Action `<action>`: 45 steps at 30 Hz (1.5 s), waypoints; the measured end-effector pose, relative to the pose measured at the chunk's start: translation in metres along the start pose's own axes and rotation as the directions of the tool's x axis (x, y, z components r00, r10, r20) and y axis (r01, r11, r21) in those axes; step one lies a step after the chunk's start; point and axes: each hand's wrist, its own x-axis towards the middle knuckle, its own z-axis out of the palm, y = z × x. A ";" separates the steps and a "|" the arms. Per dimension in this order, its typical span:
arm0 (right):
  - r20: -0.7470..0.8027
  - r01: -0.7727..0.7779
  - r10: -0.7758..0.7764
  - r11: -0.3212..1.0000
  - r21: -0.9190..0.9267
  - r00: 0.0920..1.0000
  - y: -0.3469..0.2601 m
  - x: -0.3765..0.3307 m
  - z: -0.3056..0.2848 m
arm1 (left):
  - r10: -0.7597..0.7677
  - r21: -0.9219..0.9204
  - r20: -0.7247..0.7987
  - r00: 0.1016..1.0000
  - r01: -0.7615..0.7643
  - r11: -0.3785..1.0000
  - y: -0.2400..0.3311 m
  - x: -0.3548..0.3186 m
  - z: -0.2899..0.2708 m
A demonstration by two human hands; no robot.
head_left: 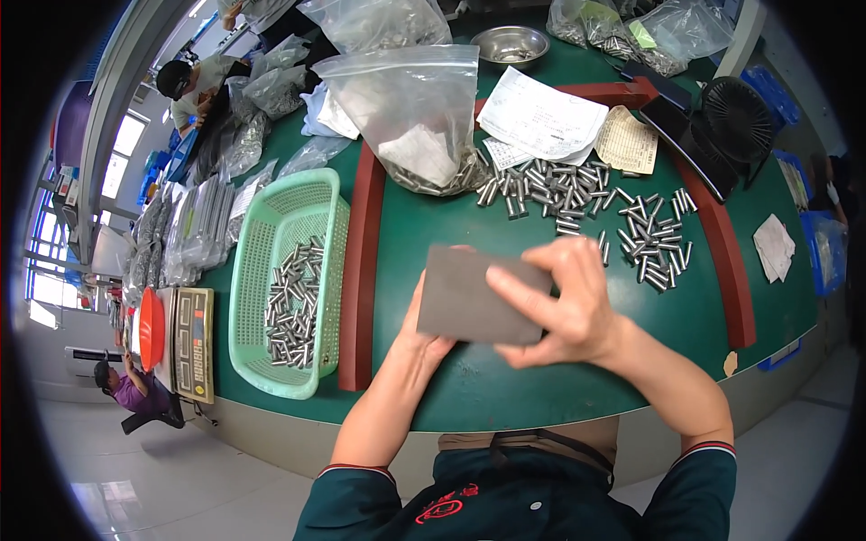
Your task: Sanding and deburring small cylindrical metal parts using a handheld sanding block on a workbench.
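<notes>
A flat, grey-brown rectangular pad (465, 293) is held between my hands above the front middle of the green table; I cannot tell its material for sure. My left hand (431, 338) grips it from the left and below, with most of the fingers hidden behind it. On its right side my right hand (577, 307) is closed on the pad, thumb lying across the top face, slightly blurred. Beyond my hands lies a pile of short metal pins (550, 189), with a second heap of metal pins (651, 239) to its right. More pins (293, 307) lie inside a light green basket (337, 225) at the left.
Red bars (361, 270) border the work area on the left, back and right. A large plastic bag (410, 99), papers (541, 117), a metal bowl (510, 45) and a black fan (735, 117) stand farther back. At left is a scale (192, 347). Other people work beyond.
</notes>
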 end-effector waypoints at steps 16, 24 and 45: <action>-0.047 0.023 -0.021 0.998 0.053 0.999 0.001 -0.010 0.006 | -0.063 -0.044 -0.077 0.995 0.059 0.997 -0.008 0.004 -0.016; -0.008 0.024 -0.023 0.996 0.084 1.000 0.004 -0.010 0.002 | 0.038 0.149 -0.213 0.976 -0.006 0.989 -0.011 0.005 0.013; -0.170 -0.121 0.099 0.985 -0.125 0.981 0.027 0.002 0.003 | 0.029 -0.047 0.298 0.954 -0.015 0.999 -0.010 0.013 -0.029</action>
